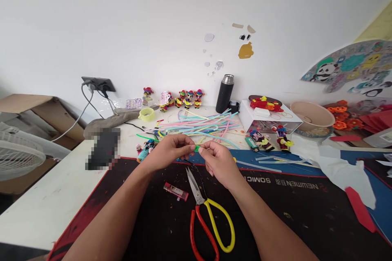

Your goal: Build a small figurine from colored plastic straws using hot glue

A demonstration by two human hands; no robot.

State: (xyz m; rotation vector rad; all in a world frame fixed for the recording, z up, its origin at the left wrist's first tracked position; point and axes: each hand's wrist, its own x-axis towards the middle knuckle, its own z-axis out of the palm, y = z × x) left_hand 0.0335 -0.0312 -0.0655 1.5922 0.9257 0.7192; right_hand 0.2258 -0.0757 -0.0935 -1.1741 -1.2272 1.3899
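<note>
My left hand (173,149) and my right hand (219,161) meet above the black desk mat (306,216), fingers pinched together on a small green piece (197,148), likely a short bit of pipe cleaner. Just beyond the hands lies a loose pile of pastel pipe cleaners (202,124). Below the hands rest scissors (208,216) with red and yellow handles, blades pointing toward the hands. A pink lighter (176,191) lies left of the scissors.
Small colourful figurines (186,98) line the wall; others (269,139) stand right of the pile. A black flask (225,94), white box (269,118), beige bowl (312,117), yellow tape roll (147,114) and a blurred dark object (104,149) sit around. A fan (18,155) stands left.
</note>
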